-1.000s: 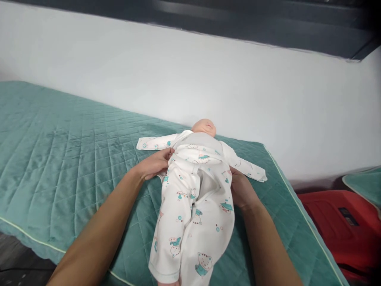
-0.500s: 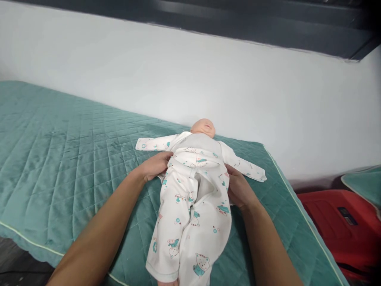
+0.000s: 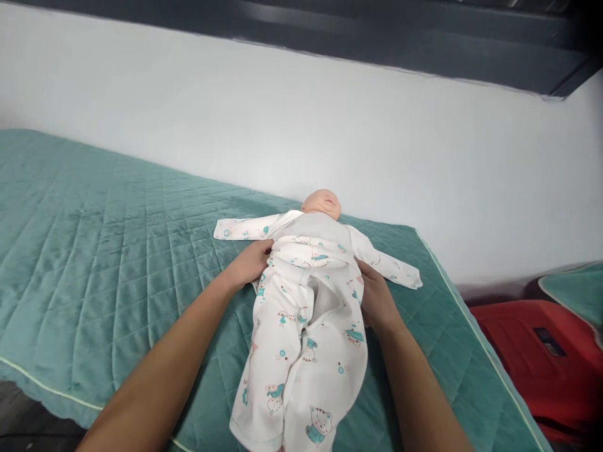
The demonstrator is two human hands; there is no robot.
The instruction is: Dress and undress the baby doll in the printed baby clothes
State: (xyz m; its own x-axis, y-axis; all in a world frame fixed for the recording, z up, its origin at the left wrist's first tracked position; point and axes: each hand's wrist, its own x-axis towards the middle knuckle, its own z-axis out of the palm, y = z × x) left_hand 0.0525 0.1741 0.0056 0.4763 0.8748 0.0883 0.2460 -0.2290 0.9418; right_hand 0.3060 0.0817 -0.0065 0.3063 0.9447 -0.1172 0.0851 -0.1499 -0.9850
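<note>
A baby doll lies face up on a teal quilted mattress, head toward the wall. It wears a white romper printed with teal animals, sleeves spread out to both sides. My left hand grips the romper's side at the doll's waist, fingers curled into the cloth. My right hand holds the opposite side of the waist, fingers tucked under the fabric. The romper's legs hang loose toward me over the mattress edge.
A white wall runs right behind the doll's head. A red plastic object sits low at the right, beyond the mattress edge. A second teal cushion corner shows at the far right.
Both hands have slid slightly up along the doll's waist, and the romper's legs have shifted a little to the left and toward me.
</note>
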